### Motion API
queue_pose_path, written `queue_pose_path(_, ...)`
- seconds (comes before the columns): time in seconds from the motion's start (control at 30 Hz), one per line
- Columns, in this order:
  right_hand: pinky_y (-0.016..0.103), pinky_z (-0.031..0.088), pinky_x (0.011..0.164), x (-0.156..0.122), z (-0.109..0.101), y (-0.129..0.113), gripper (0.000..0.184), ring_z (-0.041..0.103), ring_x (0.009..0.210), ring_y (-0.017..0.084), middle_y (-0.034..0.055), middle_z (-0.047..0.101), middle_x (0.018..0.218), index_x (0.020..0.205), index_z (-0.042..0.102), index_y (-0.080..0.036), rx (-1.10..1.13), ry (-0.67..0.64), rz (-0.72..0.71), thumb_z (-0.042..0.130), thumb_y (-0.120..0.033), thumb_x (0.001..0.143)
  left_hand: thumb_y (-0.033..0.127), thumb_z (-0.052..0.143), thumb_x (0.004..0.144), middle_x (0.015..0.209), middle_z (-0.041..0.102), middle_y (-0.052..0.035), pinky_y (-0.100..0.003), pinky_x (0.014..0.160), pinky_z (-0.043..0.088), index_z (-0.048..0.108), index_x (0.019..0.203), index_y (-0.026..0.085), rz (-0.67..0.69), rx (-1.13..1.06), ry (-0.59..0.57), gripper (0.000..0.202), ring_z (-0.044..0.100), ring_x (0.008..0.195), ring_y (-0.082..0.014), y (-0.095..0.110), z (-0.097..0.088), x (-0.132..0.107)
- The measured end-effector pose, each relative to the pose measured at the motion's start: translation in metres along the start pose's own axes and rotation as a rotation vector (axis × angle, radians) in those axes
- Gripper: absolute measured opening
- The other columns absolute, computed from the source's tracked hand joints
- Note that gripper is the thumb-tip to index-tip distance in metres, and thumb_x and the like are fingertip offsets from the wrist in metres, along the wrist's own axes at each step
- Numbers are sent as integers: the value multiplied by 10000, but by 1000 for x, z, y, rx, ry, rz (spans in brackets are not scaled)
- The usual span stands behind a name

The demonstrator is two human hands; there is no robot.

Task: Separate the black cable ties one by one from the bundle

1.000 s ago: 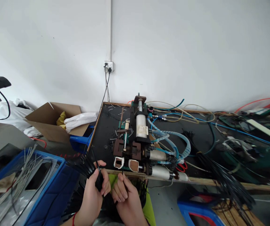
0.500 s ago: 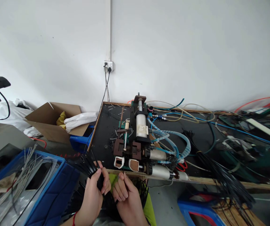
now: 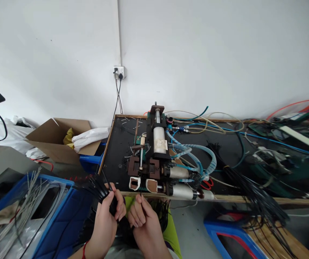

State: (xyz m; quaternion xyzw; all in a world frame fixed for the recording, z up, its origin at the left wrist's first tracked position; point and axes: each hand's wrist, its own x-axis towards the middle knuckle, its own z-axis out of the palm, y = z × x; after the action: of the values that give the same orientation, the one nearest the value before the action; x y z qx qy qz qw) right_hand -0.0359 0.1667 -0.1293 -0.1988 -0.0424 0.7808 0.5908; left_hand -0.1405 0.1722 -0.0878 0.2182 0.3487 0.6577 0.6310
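My left hand (image 3: 108, 212) is closed around a bundle of thin black cables (image 3: 96, 189), whose ends fan out up and to the left. Close beside it, my right hand (image 3: 145, 219) pinches one black cable (image 3: 140, 193) between thumb and fingers. That cable's tip points up at the front of a pneumatic machine (image 3: 160, 140), between two white-edged pads (image 3: 151, 186). Behind the pads sit the machine's brown metal blocks (image 3: 153, 169). Where the cable's tip ends is too small to make out.
The machine stands on a black-topped bench (image 3: 116, 151) with wooden edging. Blue air hoses (image 3: 210, 158) curl at its right. Another black cable bundle (image 3: 247, 187) hangs over the front edge. At left are a blue bin (image 3: 72, 183) with pale wires and a cardboard box (image 3: 46, 140).
The brown blocks of the machine have moved closer together. My hands keep nearly the same pose and hold. The view has shifted slightly.
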Motion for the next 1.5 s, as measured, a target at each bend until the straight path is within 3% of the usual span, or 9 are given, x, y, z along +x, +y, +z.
queue_pose_path(0.37,218,243,454,-3,3,2,209,169,426,82,-102,395,426,797,651,-166,42,-15,-18,717,-318,924,293,611,929,539,462,64,-222,422,291,539,900,232,-31,66,28,98,326,424,-98,3,1,-1)
queue_pose_path(0.77,237,216,459,-1,4,0,201,180,427,92,-95,394,419,789,643,-174,111,-26,27,709,-308,924,282,636,926,522,457,60,-207,416,312,587,880,216,-10,116,115,94,338,411,-82,-1,4,1)
queue_pose_path(1.2,232,230,453,0,2,1,220,179,415,87,-102,380,413,778,641,-170,88,-13,38,698,-317,931,290,652,943,536,493,65,-206,442,372,571,924,218,22,160,111,110,408,437,-96,-6,1,1)
queue_pose_path(1.37,226,251,464,0,1,1,254,219,413,85,-99,409,409,782,617,-178,33,-7,0,708,-367,924,351,640,964,572,562,48,-231,479,415,555,964,224,81,274,93,152,511,481,-130,-8,-1,-5)
queue_pose_path(1.5,218,257,465,-4,-4,2,345,276,412,82,-93,458,427,822,602,-184,-182,76,-131,668,-502,937,371,651,959,562,510,66,-209,439,373,552,963,219,33,241,93,182,409,443,-98,-9,1,-10)
